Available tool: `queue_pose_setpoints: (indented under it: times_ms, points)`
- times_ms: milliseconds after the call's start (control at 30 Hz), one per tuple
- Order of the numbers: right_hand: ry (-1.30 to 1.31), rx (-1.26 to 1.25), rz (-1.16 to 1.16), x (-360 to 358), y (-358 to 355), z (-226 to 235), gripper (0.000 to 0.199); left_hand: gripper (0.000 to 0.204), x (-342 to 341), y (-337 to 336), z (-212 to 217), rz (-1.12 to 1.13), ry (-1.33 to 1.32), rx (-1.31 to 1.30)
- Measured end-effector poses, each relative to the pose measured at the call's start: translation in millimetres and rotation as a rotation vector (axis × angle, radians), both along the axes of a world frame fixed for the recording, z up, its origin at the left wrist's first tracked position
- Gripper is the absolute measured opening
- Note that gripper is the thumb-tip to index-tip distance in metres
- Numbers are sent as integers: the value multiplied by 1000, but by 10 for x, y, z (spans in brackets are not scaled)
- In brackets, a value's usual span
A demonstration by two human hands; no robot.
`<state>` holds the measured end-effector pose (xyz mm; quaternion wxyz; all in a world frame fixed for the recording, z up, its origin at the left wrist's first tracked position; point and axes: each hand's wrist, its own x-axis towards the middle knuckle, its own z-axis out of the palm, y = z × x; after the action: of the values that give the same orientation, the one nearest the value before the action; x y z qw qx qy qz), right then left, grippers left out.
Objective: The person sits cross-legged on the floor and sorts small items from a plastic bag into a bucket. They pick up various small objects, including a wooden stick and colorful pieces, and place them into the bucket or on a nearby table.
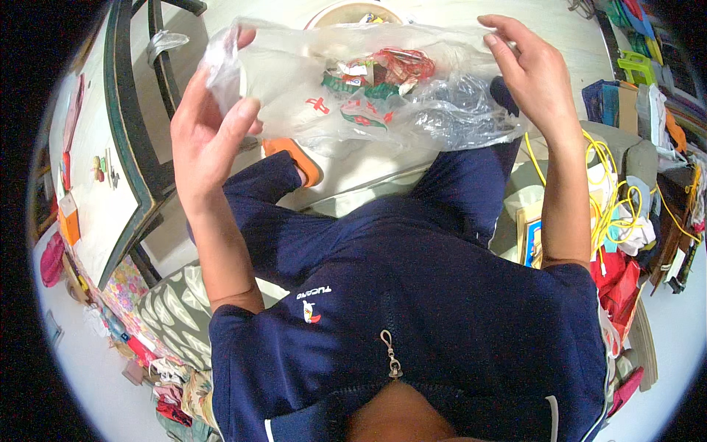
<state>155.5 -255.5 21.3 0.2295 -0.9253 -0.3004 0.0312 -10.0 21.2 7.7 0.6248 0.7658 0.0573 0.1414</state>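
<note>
I read both grips as closed on one item. The left hand [210,136] pinches the left end of a clear plastic bag [353,88] between thumb and fingers, with film bunched above the fingertips. The right hand [534,77] holds the right end, fingers curled over the top edge; the exact contact there is partly hidden by the film. The bag hangs stretched between the hands, in the air above the lap, carried by nothing else. Inside it sit crumpled wrappers [372,74] in red, green and white, gathered near the middle.

Risk assessment: the film is thin and slick. If either pinch relaxes, that end would drop and the wrappers could slide out towards the dark trousers [317,236]. Pulling the ends further apart could tear the film.

Pose: both forearms rise from the lower edge, bare below short navy sleeves, elbows bent, wrists raised. A green-edged table [129,147] stands to the left; yellow cord [611,199] lies among clutter to the right.
</note>
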Motion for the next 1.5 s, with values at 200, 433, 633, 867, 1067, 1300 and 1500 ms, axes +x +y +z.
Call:
queue_pose_setpoints:
  times_ms: [200,433,633,867,1067,1300,1500]
  points:
    - [-346,267,411,-76,291,-136,27,53,217,-124,108,-88,43,114]
    - [447,-100,670,12,1338,-1344,41,49,515,-166,148,-128,17,70]
    - [454,-502,459,189,1819,-1683,36,53,490,-33,167,-161,88,-255]
    - [423,-487,317,223,1842,-2015,27,48,510,67,3,-86,23,-114]
    - [273,-485,303,119,1835,-2480,21,53,477,161,17,-80,19,-133]
    - [296,-571,244,23,1904,-2679,25,60,461,261,-87,-66,-8,-214]
    - [346,-431,148,-9,1898,-2678,24,62,505,321,-83,-107,-18,-121]
